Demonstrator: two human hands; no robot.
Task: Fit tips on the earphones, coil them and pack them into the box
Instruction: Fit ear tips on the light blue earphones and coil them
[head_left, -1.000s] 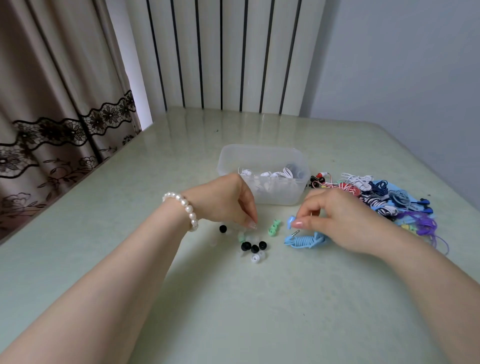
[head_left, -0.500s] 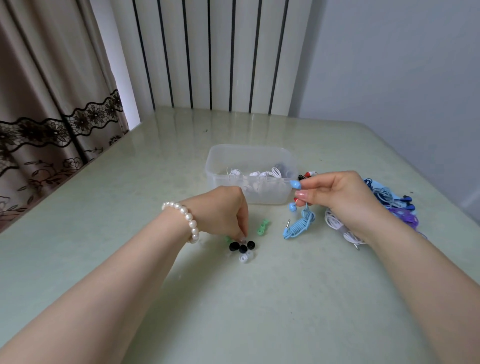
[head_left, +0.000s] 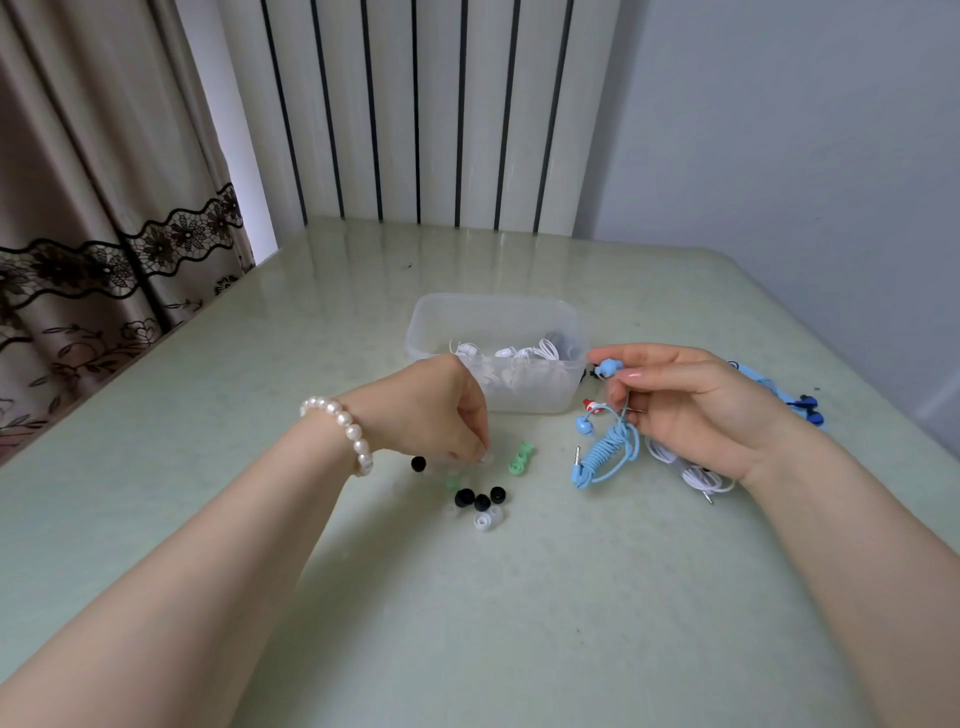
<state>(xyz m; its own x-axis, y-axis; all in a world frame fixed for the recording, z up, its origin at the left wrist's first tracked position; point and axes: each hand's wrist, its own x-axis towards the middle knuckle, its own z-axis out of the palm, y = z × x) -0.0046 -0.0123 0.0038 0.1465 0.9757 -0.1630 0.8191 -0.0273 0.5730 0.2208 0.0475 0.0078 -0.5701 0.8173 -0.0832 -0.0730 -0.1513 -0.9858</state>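
Observation:
My right hand (head_left: 691, 405) pinches one bud of the light blue earphones (head_left: 605, 454) and holds it up beside the box; the coiled blue cable hangs down to the table, the other bud dangling. My left hand (head_left: 441, 415) reaches down to the loose ear tips, fingertips pinched on the table; whether a clear tip sits between them I cannot tell. Black tips (head_left: 480, 499), clear tips (head_left: 487, 519) and green tips (head_left: 521, 460) lie scattered there. The clear plastic box (head_left: 431, 332) behind holds white earphones.
A white earphone bundle (head_left: 691, 470) lies under my right wrist. More coloured earphones (head_left: 802, 402) are piled right of my right hand. A red-and-white bud (head_left: 592, 406) lies by the box. The table's left edge meets a curtain.
My right hand has lifted the blue earphones off the table, one bud raised to box height. My left hand moved slightly among the tips, fingertips still down on the table.

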